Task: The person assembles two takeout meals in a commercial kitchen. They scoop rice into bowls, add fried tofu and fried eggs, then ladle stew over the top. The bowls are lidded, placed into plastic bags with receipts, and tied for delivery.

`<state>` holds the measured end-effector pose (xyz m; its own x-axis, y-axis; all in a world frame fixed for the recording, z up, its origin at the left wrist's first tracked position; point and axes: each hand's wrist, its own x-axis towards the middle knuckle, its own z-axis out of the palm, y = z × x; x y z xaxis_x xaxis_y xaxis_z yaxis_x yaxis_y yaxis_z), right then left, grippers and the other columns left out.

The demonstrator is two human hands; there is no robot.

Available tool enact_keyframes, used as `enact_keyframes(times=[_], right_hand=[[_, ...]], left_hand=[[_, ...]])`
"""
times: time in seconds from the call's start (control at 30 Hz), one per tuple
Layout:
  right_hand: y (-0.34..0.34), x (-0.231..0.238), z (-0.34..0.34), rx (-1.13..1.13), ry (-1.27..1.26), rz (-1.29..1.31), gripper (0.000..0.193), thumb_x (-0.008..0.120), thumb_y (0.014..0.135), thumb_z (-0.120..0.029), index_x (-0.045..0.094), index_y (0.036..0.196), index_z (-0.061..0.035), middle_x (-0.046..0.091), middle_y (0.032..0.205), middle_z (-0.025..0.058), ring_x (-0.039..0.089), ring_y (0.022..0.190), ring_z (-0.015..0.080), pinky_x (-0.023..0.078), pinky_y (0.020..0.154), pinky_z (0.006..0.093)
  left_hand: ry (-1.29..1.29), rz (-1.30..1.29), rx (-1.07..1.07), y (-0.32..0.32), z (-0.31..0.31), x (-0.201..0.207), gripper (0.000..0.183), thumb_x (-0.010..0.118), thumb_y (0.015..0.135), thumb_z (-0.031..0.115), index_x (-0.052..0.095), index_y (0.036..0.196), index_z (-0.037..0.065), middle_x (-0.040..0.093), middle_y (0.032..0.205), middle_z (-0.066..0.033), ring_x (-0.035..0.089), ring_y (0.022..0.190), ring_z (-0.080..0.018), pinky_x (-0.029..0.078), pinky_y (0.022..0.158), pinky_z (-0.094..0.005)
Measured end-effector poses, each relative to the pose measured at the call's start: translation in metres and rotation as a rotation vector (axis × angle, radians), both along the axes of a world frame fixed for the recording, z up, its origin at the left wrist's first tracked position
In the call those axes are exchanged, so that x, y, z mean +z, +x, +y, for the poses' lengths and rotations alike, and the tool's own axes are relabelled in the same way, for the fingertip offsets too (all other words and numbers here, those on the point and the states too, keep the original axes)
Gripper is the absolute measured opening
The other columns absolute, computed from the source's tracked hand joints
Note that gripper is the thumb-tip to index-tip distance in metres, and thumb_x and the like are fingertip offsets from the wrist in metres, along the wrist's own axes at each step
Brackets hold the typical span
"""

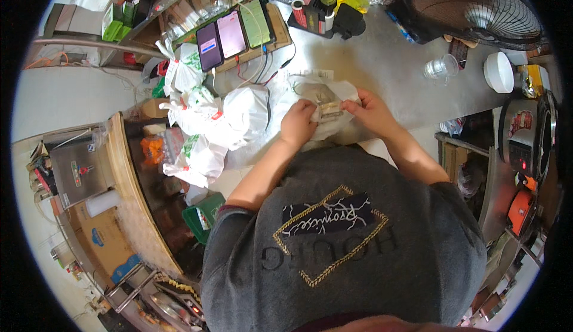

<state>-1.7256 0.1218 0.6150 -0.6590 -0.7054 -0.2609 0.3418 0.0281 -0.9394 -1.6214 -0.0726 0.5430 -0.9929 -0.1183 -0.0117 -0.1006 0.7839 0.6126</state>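
Note:
A white plastic bag (pixel 342 88) is spread at the near edge of the metal counter, in front of my body. My left hand (pixel 299 123) pinches its left rim with bent fingers. My right hand (pixel 368 114) grips the opposite side, thumb pressed against the fingers. Between the two hands the mouth gapes, and a brownish, flat-looking content (pixel 327 108) shows inside; its kind is not clear. Just left of my left hand stands a filled, white plastic bag (pixel 246 114), with several more tied white bags (pixel 200 114) beyond it.
Three phones (pixel 231 32) lean on a wooden stand at the back left, with charging cables trailing over the counter. A black device (pixel 327 17) sits behind. On the right are a clear plastic cup (pixel 440 68), a white bowl (pixel 498 73), a fan (pixel 474 9) and a cooker (pixel 524 130).

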Motion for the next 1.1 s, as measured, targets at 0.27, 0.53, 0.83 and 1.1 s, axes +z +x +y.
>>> enact_keyframes(times=[0.27, 0.53, 0.83, 1.1], right_hand=[[-0.004, 0.115, 0.01, 0.749, 0.302, 0.623, 0.033, 0.068, 0.08, -0.032, 0.053, 0.09, -0.0051, 0.056, 0.073, 0.0128, 0.057, 0.068, 0.0291, 0.043, 0.061, 0.0398], [-0.002, 0.11, -0.037, 0.377, 0.031, 1.403, 0.024, 0.069, 0.077, -0.028, 0.057, 0.086, -0.0086, 0.056, 0.08, 0.0092, 0.056, 0.079, 0.0304, 0.044, 0.069, 0.0383], [-0.004, 0.041, -0.04, 0.516, -0.076, 1.006, 0.017, 0.07, 0.078, -0.019, 0.058, 0.085, -0.0089, 0.058, 0.092, 0.0036, 0.055, 0.093, 0.0183, 0.042, 0.08, 0.0309], [0.009, -0.005, -0.073, 0.393, 0.053, -0.287, 0.024, 0.065, 0.085, -0.024, 0.065, 0.096, -0.0033, 0.062, 0.087, 0.0005, 0.056, 0.087, 0.0092, 0.045, 0.078, 0.0255]], left_hand=[[0.535, 0.427, 0.27, 0.054, -0.025, 0.103, 0.021, 0.08, 0.06, 0.006, 0.068, 0.078, 0.008, 0.051, 0.106, -0.0074, 0.049, 0.103, -0.0263, 0.041, 0.088, -0.0334], [0.325, -0.11, -0.159, 0.021, 0.002, 0.144, 0.04, 0.077, 0.072, 0.019, 0.057, 0.104, 0.006, 0.062, 0.093, -0.0124, 0.061, 0.09, -0.0248, 0.048, 0.078, -0.036], [1.199, -0.276, 0.036, 0.022, -0.019, 0.111, 0.015, 0.051, 0.095, 0.014, 0.057, 0.103, 0.002, 0.064, 0.083, -0.0077, 0.06, 0.074, -0.0151, 0.048, 0.061, -0.0294], [-0.172, 0.397, 0.014, 0.032, -0.017, 0.095, 0.035, 0.066, 0.058, 0.005, 0.066, 0.091, 0.016, 0.06, 0.082, -0.0063, 0.059, 0.074, -0.0268, 0.05, 0.061, -0.0336]])
